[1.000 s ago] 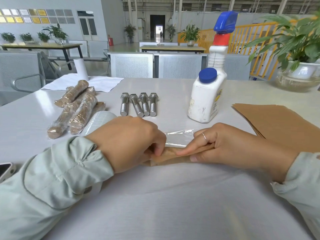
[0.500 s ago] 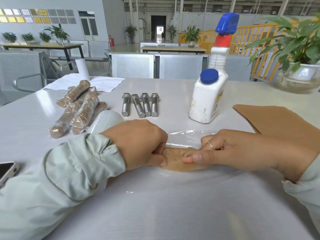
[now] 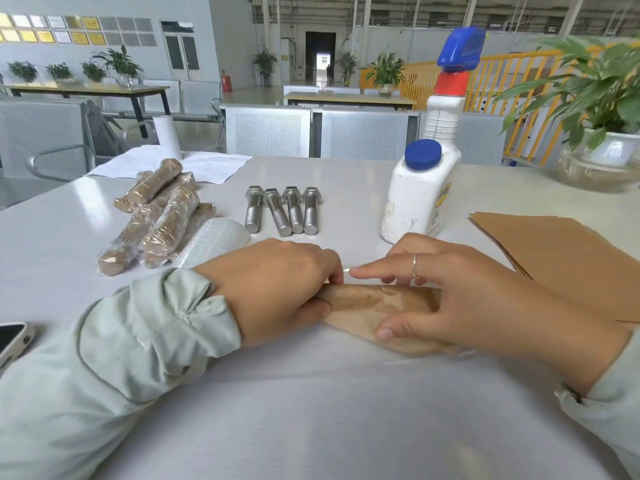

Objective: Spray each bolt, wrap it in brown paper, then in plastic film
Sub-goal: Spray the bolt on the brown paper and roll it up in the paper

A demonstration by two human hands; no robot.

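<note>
Nearest on the white worktop [image 3: 311, 410], a phone [image 3: 10, 341] pokes in at the left edge. Just beyond, two hands meet over one paper-wrapped bolt [image 3: 367, 299] lying crosswise on clear plastic film [image 3: 363, 277]. The left hand [image 3: 273, 289] has its grip curled onto the bundle's left end, thumb tucked against it. The right hand [image 3: 460, 296], one ring on a finger, has a looser grip: thumb pressing the near side of the brown paper, fingers stretched over the far side onto the film edge.

Farther back on the left lies a roll of plastic film [image 3: 214, 242], and beside it a heap of finished bundles [image 3: 159, 216], about five, though the overlap makes the count unsure. In the middle, four bare bolts [image 3: 282, 213] lie side by side, heads pointing away. To the right stands one white spray bottle [image 3: 426, 188] with two blue caps, and at the right edge a stack of brown paper sheets [image 3: 561, 251]. Far left, white paper [image 3: 194, 166] and one upright white roll [image 3: 167, 135]; far right, one potted plant [image 3: 602, 133].
</note>
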